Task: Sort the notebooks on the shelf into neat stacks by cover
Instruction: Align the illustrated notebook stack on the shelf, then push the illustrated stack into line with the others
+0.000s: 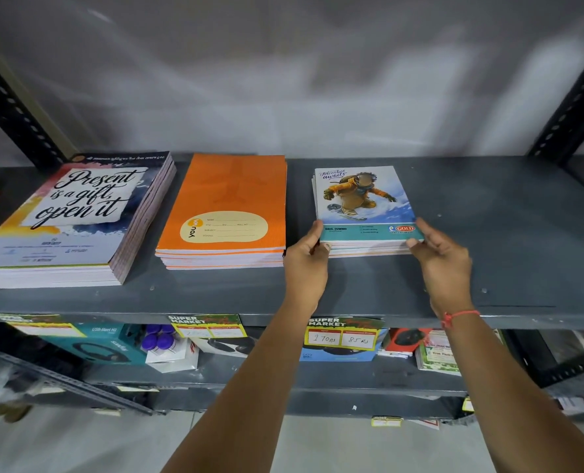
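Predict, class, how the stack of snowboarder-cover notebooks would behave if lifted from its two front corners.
The snowboarder stack is several thin soft-cover books, so it would likely sag in the middle. The covers look glossy, so the books may slide apart. The left hand and right hand grip only the corners, so support underneath seems wise.

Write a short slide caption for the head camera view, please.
Both hands square the snowboarder-cover stack beside the orange stack.

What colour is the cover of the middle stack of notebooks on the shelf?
Orange, with a pale cream label patch near its front edge: the middle stack, seen in the head view.
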`<state>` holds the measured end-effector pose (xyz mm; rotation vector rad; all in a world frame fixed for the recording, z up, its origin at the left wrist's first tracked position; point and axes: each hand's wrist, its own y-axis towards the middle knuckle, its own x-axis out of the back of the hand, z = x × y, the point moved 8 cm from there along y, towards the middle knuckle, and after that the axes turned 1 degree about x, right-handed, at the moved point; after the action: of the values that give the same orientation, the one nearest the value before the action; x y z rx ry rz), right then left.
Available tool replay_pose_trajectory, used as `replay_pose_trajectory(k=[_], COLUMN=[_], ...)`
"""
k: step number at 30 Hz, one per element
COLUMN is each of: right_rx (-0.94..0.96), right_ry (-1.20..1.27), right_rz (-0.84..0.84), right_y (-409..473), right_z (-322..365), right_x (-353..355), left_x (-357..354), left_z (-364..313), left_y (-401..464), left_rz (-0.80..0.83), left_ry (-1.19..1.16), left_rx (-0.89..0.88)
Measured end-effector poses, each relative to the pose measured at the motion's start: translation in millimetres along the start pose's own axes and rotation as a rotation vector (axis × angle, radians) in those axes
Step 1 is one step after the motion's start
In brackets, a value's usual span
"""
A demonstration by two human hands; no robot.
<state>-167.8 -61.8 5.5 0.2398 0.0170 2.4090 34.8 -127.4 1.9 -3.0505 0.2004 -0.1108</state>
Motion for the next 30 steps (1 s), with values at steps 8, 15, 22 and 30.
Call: replay_pose_trajectory(k=[8,15,22,30], right_rx=[0.031,0.004,0.027,0.027], right_ry=[-0.125,-0.155,-0.182,-0.192], right_rz=[-0.016,0.057,0.031,-0.026], right_y=[-3.7,-3.3,-4.3,-4.7], right_z=[5.8,7.7,5.6,4.8], right_x=[-3.3,-4.2,-3.3,-2.1], left_x=[-10.1,-6.6,1.0,2.8], left_z=[-8.2,-7.7,4.4,-8.5], left_y=[-3.7,1.6,3.8,-8.4], left_rz=[0.122,0.126,-0.034,-0.014], left_ry=[0.262,0.313,0.023,0.144], left_rx=[0.003,-0.036,0.012,-0.058])
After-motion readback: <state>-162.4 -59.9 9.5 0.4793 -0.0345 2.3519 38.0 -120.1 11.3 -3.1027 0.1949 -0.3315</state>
